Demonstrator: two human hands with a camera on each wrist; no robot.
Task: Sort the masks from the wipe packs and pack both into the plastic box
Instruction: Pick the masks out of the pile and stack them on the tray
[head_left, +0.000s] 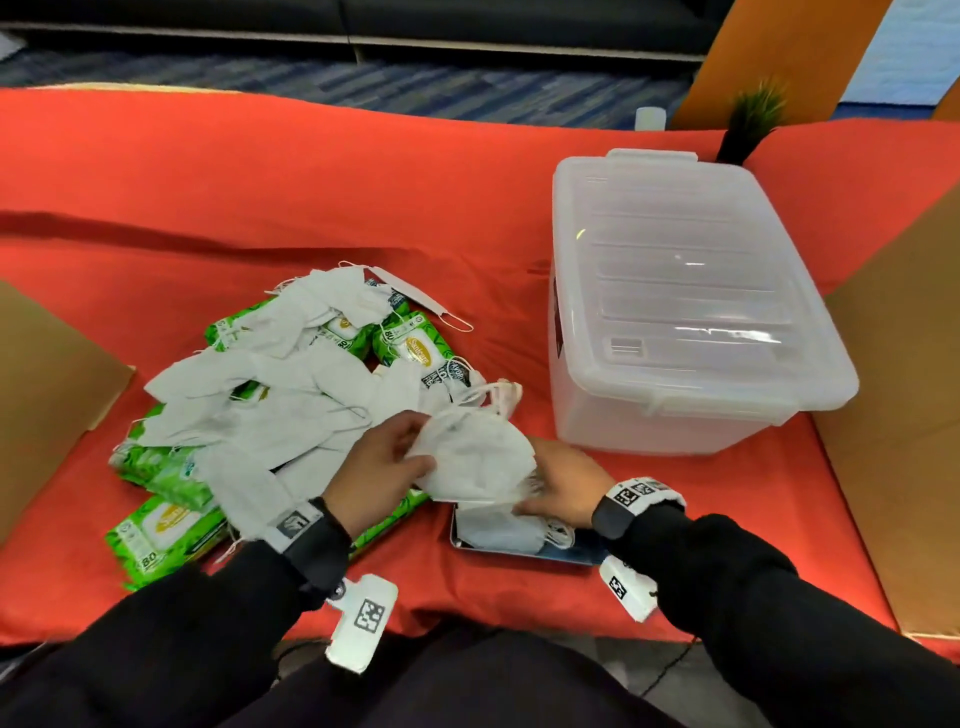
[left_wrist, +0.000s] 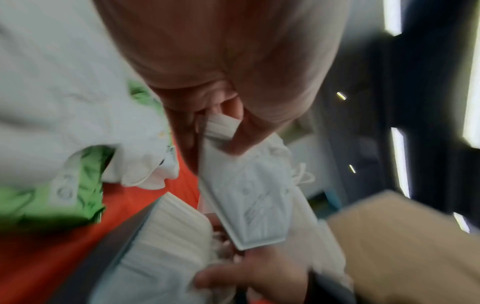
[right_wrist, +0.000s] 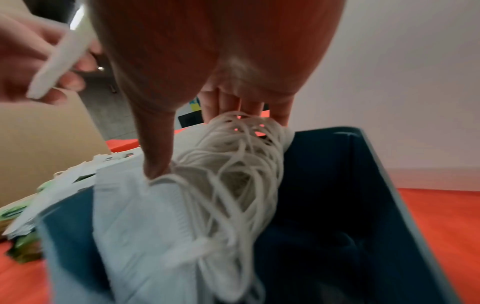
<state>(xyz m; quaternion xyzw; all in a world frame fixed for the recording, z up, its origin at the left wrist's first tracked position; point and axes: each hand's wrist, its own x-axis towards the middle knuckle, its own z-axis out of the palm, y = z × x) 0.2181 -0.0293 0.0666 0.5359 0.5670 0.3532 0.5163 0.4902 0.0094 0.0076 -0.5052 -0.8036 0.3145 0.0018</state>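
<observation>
A heap of white masks (head_left: 291, 405) lies mixed with green wipe packs (head_left: 410, 348) on the red cloth, left of centre. My left hand (head_left: 415, 441) pinches one folded white mask (head_left: 472, 457) (left_wrist: 249, 197) by its edge between thumb and fingers, just above a small dark blue tray (head_left: 571, 558) (right_wrist: 337, 185). In the tray lies a stack of masks (head_left: 498, 530) (right_wrist: 145, 226) with tangled ear loops. My right hand (head_left: 540, 493) (right_wrist: 202, 139) rests on that stack, thumb and straight fingers pressing it. The clear plastic box (head_left: 675, 291) stands at the right with its lid on.
Cardboard panels stand at the right (head_left: 904, 441) and left (head_left: 41, 384) edges of the table. A small potted plant (head_left: 748, 119) sits behind the box. Bare red cloth (head_left: 260, 171) stretches across the far half of the table.
</observation>
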